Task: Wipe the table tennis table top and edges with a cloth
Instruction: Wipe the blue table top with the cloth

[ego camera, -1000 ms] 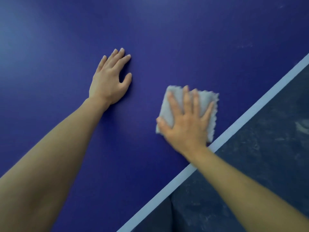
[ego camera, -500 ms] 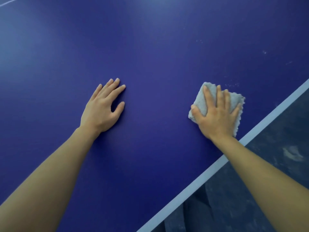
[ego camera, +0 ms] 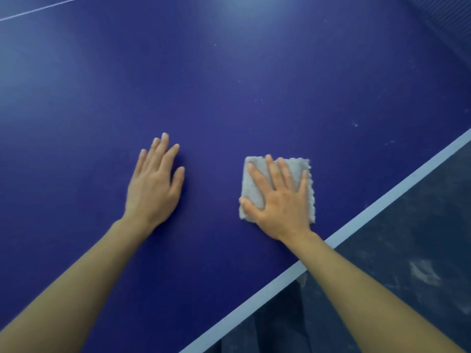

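Seen from above, two bare forearms reach out over a dark blue bench (ego camera: 229, 72) that fills most of the view. At the far left, a thin white line (ego camera: 43, 7) crosses the corner.

Left of centre, the left hand (ego camera: 153, 184) lies flat on the blue top, palm down, fingers straight and close together, thumb out to the right. It holds nothing. It probably serves as a prop while the person leans over.

Just right of it, but apart, lies the cloth (ego camera: 251, 189), a pale grey folded square with a frayed right side. The right hand (ego camera: 280, 200) presses on it, palm down, fingers spread wide and straight across it, the thumb at its near left corner. That flat, spread hold would press most of the cloth onto the top for a wiping stroke.

Right of the cloth, and near it, a pale blue border stripe (ego camera: 382, 202) runs diagonally from near centre to far right, marking the bench edge. Small pale specks (ego camera: 355, 125) dot the blue top beyond the cloth, so that part probably needs wiping. Beyond the edge lies a dark, scuffed floor (ego camera: 420, 250). No containers are in view.
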